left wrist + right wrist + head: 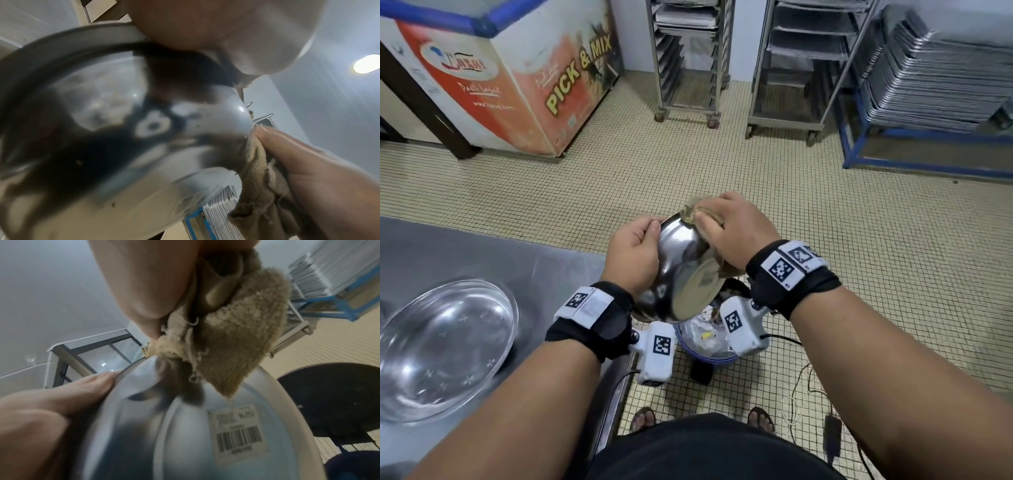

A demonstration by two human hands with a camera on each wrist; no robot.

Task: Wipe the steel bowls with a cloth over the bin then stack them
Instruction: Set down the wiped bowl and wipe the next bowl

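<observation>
1. The steel table [482, 253] carries a clear glass bowl [441, 346]
2. The steel bowl [681, 270] tilts above the bin [709, 353], between both hands
3. The left hand [633, 253] grips its rim
4. The right hand [736, 233] presses the bunched cloth [691, 212] on its far edge

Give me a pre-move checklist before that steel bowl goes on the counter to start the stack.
1. Left hand grips the steel bowl at its rim: ok.
2. Right hand holds the cloth against the bowl: ok.
3. Bowl is above the bin: ok.
4. Bowl's outside is clean: not ok, dark specks show in the left wrist view.
5. Bowl's inside is wiped: cannot tell.
6. Steel counter has bare space beside the glass bowl: ok.
</observation>
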